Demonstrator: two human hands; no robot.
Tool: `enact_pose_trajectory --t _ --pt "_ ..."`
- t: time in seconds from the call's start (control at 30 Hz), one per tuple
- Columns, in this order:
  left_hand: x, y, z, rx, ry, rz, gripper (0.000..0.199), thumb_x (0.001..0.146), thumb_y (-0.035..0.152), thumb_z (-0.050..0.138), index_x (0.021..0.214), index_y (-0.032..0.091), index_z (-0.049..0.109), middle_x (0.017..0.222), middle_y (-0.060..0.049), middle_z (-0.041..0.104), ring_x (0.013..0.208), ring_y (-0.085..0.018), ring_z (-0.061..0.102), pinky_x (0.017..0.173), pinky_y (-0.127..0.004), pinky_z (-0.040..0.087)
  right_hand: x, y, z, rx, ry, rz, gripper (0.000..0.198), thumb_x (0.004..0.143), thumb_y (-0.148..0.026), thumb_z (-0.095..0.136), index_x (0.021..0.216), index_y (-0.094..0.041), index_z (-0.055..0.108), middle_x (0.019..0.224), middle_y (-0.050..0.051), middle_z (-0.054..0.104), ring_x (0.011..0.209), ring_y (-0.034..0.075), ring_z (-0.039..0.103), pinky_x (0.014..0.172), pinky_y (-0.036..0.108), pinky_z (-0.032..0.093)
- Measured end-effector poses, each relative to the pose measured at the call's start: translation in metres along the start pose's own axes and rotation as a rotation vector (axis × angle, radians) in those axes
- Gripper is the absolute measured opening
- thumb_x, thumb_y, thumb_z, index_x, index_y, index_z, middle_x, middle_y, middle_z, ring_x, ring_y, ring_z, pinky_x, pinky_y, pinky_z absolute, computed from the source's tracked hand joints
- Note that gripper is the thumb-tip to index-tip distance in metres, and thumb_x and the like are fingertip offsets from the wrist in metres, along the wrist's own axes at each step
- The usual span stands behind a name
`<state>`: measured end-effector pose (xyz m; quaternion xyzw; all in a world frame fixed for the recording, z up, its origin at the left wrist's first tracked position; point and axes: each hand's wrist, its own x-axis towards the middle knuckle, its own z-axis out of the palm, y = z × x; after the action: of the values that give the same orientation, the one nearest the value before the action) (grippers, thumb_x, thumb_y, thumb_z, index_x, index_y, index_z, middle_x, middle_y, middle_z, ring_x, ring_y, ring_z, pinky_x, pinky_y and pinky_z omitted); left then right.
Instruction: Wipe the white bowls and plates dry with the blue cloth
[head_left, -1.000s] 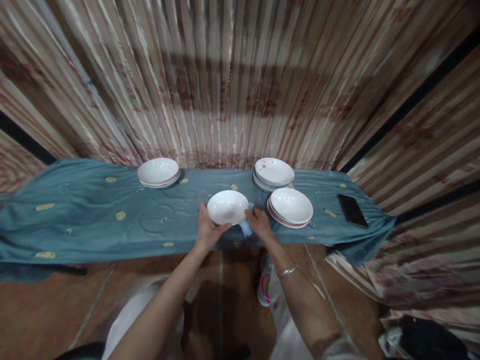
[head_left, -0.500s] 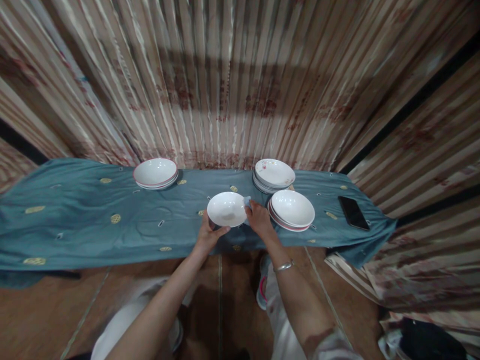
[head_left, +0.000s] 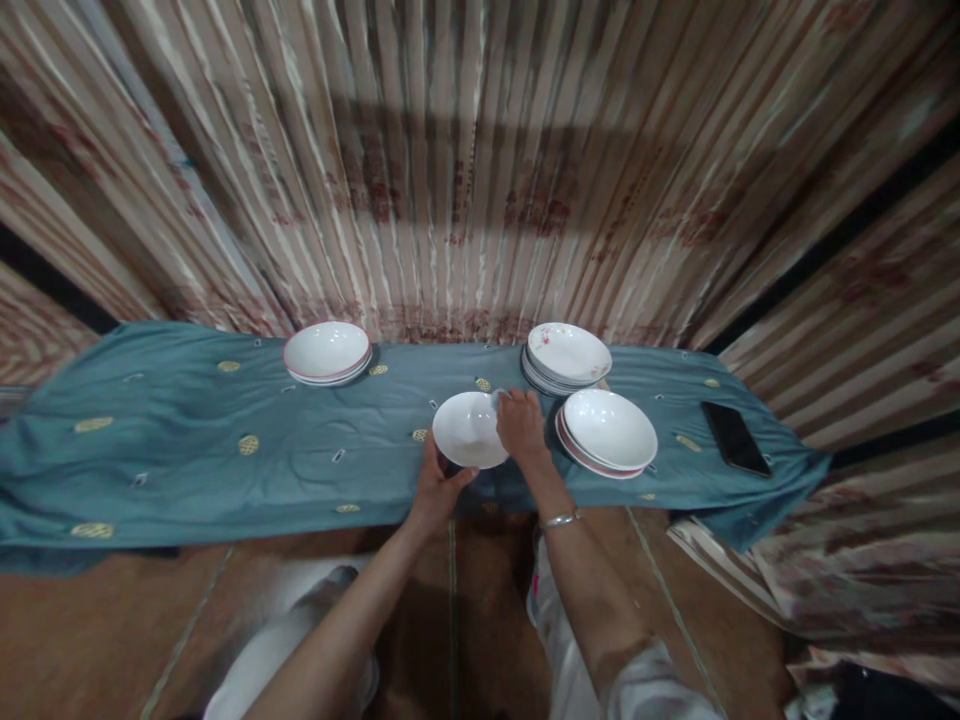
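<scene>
A white bowl (head_left: 469, 428) is held slightly tilted over the front middle of the cloth-covered table. My left hand (head_left: 442, 482) grips its lower left side, with the thumb along the near rim. At the bowl's right rim my right hand (head_left: 520, 428) is closed on a small pale cloth (head_left: 498, 397), mostly hidden by the fingers. Just right of that hand stands a stack of white bowls (head_left: 609, 430), with a red-banded one beneath the top bowl. Behind it is a stack of flower-patterned plates (head_left: 570, 352).
Red-rimmed bowls (head_left: 328, 352) are stacked at the back left. A black phone (head_left: 735, 438) lies near the table's right end. The blue-green tablecloth (head_left: 180, 440) is wrinkled and hangs over the front edge. Striped curtains (head_left: 465, 180) close off the back and right.
My right hand has turned and now sits over the bowl's right rim, covering more of the cloth. The bowl is tilted a little more towards me. The whole view has shifted slightly.
</scene>
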<state>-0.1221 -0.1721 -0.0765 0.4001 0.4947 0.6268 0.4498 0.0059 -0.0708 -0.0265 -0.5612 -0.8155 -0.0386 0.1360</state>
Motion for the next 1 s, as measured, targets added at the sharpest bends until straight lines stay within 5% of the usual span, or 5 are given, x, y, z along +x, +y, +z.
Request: enact_pose_trajectory --t 0.3,0.5,0.73,1.0 --pt "0.001 -0.008 -0.004 0.029 -0.049 0.005 0.093 0.065 0.024 0.072 0.144 0.022 0.023 0.142 -0.014 0.045 0.127 -0.025 0.047 0.103 -0.042 0.04 0.023 -0.03 0.01 0.183 0.04 -0.11 0.034 0.093 -0.009 0.033 0.094 -0.015 0.066 0.099 0.016 0.066 0.097 0.025 0.055 0.094 0.04 0.036" --pt "-0.001 -0.003 -0.003 -0.067 -0.065 -0.03 0.095 0.063 0.02 0.071 0.144 0.019 0.02 0.146 -0.016 0.04 0.13 -0.025 0.044 0.108 -0.042 0.036 0.023 -0.057 0.004 0.206 -0.069 -0.214 0.033 0.094 -0.011 0.036 0.095 -0.014 0.068 0.096 0.012 0.067 0.093 0.022 0.059 0.094 0.034 0.039" --pt "0.0 -0.002 -0.004 -0.025 -0.041 -0.051 0.09 0.063 0.015 0.068 0.142 0.019 0.024 0.144 -0.016 0.042 0.129 -0.028 0.047 0.105 -0.045 0.04 -0.001 -0.07 -0.012 0.354 -0.138 -0.363 0.028 0.093 -0.01 0.043 0.099 -0.017 0.069 0.114 0.008 0.066 0.1 0.017 0.06 0.091 0.027 0.042" --pt "0.001 -0.009 -0.004 -0.156 0.036 -0.054 0.089 0.055 0.021 0.078 0.134 0.02 0.037 0.125 -0.011 0.058 0.111 -0.026 0.058 0.099 -0.042 0.042 -0.035 -0.055 -0.026 0.513 -0.227 -0.437 0.025 0.089 -0.006 0.048 0.08 -0.017 0.069 0.097 0.005 0.07 0.089 0.015 0.062 0.08 0.024 0.042"
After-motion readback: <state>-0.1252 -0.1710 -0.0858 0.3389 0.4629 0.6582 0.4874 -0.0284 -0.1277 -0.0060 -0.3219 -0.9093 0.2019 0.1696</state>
